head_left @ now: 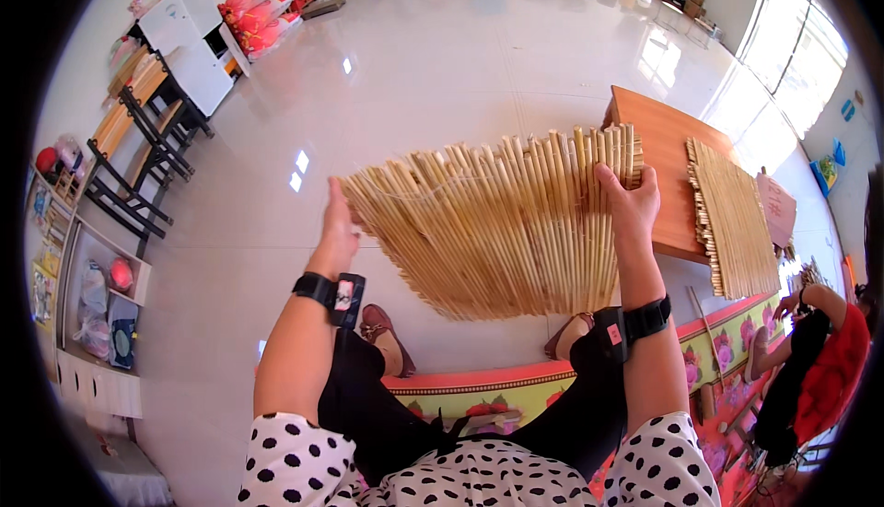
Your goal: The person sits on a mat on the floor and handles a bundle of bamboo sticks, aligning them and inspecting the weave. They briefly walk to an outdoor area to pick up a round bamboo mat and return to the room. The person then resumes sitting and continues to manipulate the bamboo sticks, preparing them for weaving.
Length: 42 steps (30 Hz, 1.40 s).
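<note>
Bamboo mat (497,221) held up by both hands, left hand (339,226) and right hand (629,201).

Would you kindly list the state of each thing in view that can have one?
Bamboo mat: unrolled, held up in the air.
Left hand: grip on the mat's left edge.
Right hand: grip on its right edge.
Second bamboo mat: lying flat, overhanging the wooden table.
</note>
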Motion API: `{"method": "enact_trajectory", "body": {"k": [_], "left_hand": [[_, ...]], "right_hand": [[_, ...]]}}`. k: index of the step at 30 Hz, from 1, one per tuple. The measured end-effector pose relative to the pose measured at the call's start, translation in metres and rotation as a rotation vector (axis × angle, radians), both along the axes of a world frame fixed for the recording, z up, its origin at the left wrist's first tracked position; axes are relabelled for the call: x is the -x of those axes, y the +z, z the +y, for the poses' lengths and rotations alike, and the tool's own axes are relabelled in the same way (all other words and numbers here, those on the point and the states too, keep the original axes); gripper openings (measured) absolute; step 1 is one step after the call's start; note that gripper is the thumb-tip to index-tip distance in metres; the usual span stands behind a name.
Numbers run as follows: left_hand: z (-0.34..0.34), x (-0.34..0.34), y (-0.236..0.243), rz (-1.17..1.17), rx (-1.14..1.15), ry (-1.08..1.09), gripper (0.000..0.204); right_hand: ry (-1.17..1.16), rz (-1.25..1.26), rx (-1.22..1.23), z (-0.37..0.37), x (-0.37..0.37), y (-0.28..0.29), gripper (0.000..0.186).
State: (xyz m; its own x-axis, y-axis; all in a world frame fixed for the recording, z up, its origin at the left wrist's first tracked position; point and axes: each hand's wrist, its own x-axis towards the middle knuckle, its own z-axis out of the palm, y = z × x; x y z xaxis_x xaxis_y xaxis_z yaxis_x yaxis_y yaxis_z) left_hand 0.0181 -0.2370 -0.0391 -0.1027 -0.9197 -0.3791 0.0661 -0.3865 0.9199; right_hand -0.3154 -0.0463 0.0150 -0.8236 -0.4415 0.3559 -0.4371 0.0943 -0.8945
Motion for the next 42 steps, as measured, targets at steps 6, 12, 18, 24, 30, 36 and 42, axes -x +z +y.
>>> {"method": "enact_trajectory", "body": {"k": [6, 12, 18, 24, 30, 36, 42], "left_hand": [[-0.003, -0.014, 0.049, 0.150, 0.585, 0.367, 0.052], [0.037, -0.020, 0.101, 0.032, 1.010, 0.497, 0.053], [0.034, -0.020, 0.097, -0.078, 0.912, 0.464, 0.049], [0.040, -0.017, 0.107, -0.045, 0.894, 0.529, 0.048], [0.040, -0.022, 0.106, -0.065, 0.877, 0.477, 0.047], [0.039, -0.022, 0.103, -0.030, 0.873, 0.490, 0.048], [0.041, -0.015, 0.104, -0.060, 0.896, 0.497, 0.050]], "right_hand": [[0.120, -0.146, 0.319, 0.021, -0.011, 0.012, 0.041], [0.173, -0.191, 0.461, 0.013, -0.029, 0.019, 0.044], [0.046, -0.200, 0.390, 0.006, -0.031, 0.023, 0.050], [0.096, -0.214, 0.364, 0.004, -0.043, 0.020, 0.050], [0.061, -0.168, 0.324, 0.005, -0.044, 0.027, 0.048], [0.033, -0.156, 0.269, 0.012, -0.041, 0.029, 0.043], [0.041, -0.187, 0.256, 0.013, -0.035, 0.024, 0.044]]}}
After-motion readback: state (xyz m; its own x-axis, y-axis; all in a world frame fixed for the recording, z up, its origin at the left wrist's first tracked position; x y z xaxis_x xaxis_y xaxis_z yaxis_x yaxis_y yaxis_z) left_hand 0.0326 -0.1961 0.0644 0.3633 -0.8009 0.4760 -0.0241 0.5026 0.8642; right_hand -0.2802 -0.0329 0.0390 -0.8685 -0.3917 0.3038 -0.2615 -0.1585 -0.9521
